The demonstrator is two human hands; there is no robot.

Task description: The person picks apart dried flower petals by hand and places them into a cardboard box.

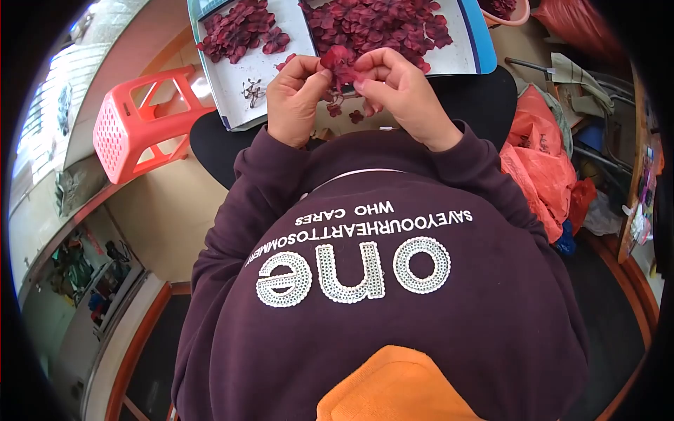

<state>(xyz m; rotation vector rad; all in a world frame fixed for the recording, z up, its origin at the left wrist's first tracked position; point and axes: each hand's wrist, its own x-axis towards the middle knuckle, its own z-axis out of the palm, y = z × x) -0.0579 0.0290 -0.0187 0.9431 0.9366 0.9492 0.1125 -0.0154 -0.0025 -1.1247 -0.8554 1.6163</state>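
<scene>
Between my two hands, at the near edge of a white tray [281, 83], is a dark red fabric flower [340, 63]. My left hand [298, 98] pinches its left side between thumb and forefinger. On the right side, my right hand [400, 91] grips the petals with its fingertips. Piles of dark red petals [379, 28] fill the tray's right part. A smaller heap of petals [235, 31] lies in its left part, with thin dark stems [253, 91] below it.
A pink plastic stool [119, 133] lies tipped at the left. Red plastic bags [537, 154] sit at the right, near metal chair legs [604, 161]. A pink basin [516, 15] holds more petals at the top right. Small flowers [357, 116] hang or lie below my hands.
</scene>
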